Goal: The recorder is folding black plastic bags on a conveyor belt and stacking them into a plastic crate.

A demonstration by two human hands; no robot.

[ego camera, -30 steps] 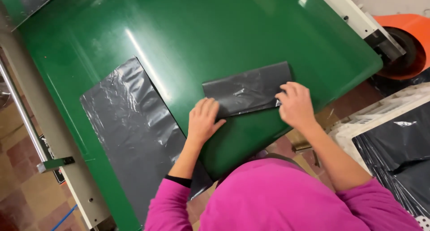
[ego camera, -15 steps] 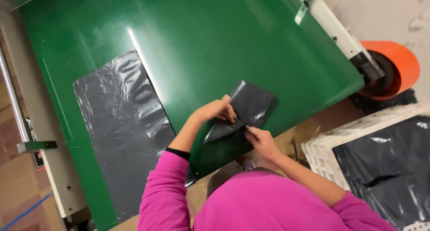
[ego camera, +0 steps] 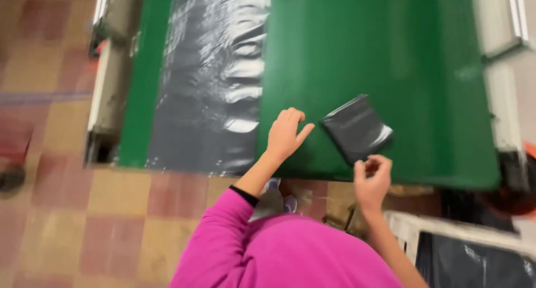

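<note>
A small folded black plastic bag [ego camera: 357, 127] lies flat on the green table [ego camera: 391, 42] near its front edge. My left hand [ego camera: 285, 132] rests on the table just left of the folded bag, fingers spread and holding nothing. My right hand [ego camera: 373, 179] hovers at the table's front edge right below the bag's near corner. Its fingers are curled in with thumb and fingertips together, and I see nothing between them. Both sleeves are bright pink.
A large unfolded black plastic bag [ego camera: 206, 81] lies flat on the left part of the table. A white crate [ego camera: 407, 224] holding more black bags stands at lower right. The floor [ego camera: 67, 226] is tiled below the table's metal side frame [ego camera: 103, 92].
The bag was folded from a long strip into a small square and now lies flat. Both hands have come off it. The view has swung round over the table.
</note>
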